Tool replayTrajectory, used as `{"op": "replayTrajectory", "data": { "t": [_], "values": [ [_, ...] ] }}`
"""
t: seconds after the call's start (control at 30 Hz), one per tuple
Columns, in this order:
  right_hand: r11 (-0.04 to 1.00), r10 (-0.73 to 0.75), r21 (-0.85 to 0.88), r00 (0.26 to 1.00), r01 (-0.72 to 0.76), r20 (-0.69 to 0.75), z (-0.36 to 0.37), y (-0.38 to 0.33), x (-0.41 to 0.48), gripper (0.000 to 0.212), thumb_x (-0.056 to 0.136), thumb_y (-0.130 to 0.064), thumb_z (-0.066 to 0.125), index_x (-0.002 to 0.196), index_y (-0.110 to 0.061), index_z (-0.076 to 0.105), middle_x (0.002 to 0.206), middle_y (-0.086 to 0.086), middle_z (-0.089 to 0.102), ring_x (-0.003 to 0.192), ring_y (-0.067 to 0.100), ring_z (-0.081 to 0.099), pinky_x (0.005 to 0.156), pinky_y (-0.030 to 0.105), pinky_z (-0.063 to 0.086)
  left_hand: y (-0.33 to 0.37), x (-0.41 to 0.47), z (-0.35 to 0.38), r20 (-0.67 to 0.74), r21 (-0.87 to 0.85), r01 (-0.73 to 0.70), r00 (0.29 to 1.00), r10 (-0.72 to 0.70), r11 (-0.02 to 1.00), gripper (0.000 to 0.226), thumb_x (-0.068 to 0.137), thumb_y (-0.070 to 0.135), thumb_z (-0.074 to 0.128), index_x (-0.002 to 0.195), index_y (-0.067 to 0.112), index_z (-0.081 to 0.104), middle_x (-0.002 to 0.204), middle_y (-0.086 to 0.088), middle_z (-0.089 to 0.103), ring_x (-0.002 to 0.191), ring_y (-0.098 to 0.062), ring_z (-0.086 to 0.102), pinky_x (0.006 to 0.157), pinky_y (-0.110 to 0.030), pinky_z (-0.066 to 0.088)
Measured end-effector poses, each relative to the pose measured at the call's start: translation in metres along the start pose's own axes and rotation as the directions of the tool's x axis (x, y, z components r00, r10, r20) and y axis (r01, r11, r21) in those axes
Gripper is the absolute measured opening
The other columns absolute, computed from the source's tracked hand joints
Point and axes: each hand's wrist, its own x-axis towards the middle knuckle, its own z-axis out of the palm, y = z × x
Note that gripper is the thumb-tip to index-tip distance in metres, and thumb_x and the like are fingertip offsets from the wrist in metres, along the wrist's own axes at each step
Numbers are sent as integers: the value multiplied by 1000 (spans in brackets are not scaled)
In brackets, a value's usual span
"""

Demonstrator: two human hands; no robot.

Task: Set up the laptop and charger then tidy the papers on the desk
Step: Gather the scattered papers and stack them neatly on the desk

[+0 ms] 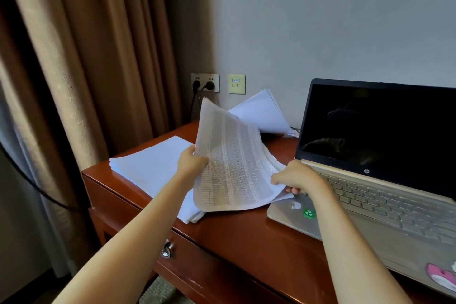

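Printed sheets (232, 163) pinched between left hand (191, 161) and right hand (294, 176)

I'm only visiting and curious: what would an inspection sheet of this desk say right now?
Surface: glossy red-brown desk, with a drawer knob at the front.
Job's things: laptop open, screen dark; printed sheaf held up above the desk; stack lying flat at the left; more sheets leaning on the wall.
Clutter: pink thing at the laptop's near right corner, too cut off to name.
Grippers: left hand grips the sheaf's left edge; right hand pinches its lower right corner.
Cables: two black plugs in the socket; cables drop behind the desk, ends hidden.
Surroundings: brown curtain at left, plain wall behind.
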Motion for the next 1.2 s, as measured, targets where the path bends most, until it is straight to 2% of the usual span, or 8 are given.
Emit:
{"op": "replayTrajectory", "data": {
  "t": [0.17,0.27,0.47,0.57,0.7,0.87,1.0,1.2],
  "values": [
    [999,-7,-37,994,12,113,-6,-4,-12,32,86,-33,58,65,-10,50,37,-6,47,30,7,30,35,14,24,6,-4,-6,-113,-47,-183,978,177,982,34,94,5,46,125,17,51,109,-2,55,96,-19,54,75,-32,43],
    [999,-15,-24,979,20,202,-4,-9,-14,40,88,-42,56,64,-10,62,32,-8,48,26,4,32,35,13,22,13,0,-12,-219,-133,-165,967,134,977,28,87,-2,46,110,12,56,94,-2,57,92,-22,54,69,-31,44],
    [918,-44,395,981,-34,187,7,-19,-11,48,96,-44,44,100,2,59,75,16,69,46,14,57,33,12,28,4,3,-22,-306,-267,-3,948,-82,964,35,89,1,38,121,8,50,103,-7,54,92,-25,49,76,-34,40],
    [768,-42,633,980,-92,194,17,-22,-14,36,97,-33,47,99,3,47,106,34,63,54,24,60,35,17,42,-8,0,-24,-207,-371,115,957,-203,921,33,92,5,37,125,9,41,104,-7,50,87,-26,51,70,-36,45],
    [628,-89,771,975,-103,203,32,-27,-9,51,96,-24,51,137,0,31,122,36,50,65,31,63,46,25,55,-12,-5,-22,11,-477,283,949,-316,832,21,95,9,40,115,3,45,89,-12,54,83,-33,59,78,-42,51],
    [544,-96,838,989,-46,116,43,-32,-2,42,93,-21,56,128,0,46,117,23,56,71,23,59,59,27,51,-14,-5,-13,26,-542,262,955,-295,799,34,95,-3,38,128,-1,44,81,-9,50,85,-26,52,77,-34,45],
    [479,-105,876,986,-63,128,48,-32,0,30,91,-19,59,117,-5,54,99,11,59,76,23,59,64,29,51,-12,-4,-7,68,-556,245,966,-250,794,43,92,-13,36,134,-5,40,109,-17,54,102,-28,53,83,-37,45],
    [353,-71,936,997,22,3,51,-32,7,33,91,6,49,124,0,51,108,11,58,96,27,56,58,30,53,-12,-13,-1,204,-476,276,958,-201,835,38,91,-12,43,128,-4,45,82,-7,54,72,-17,55,81,-32,46]
  ]
}}
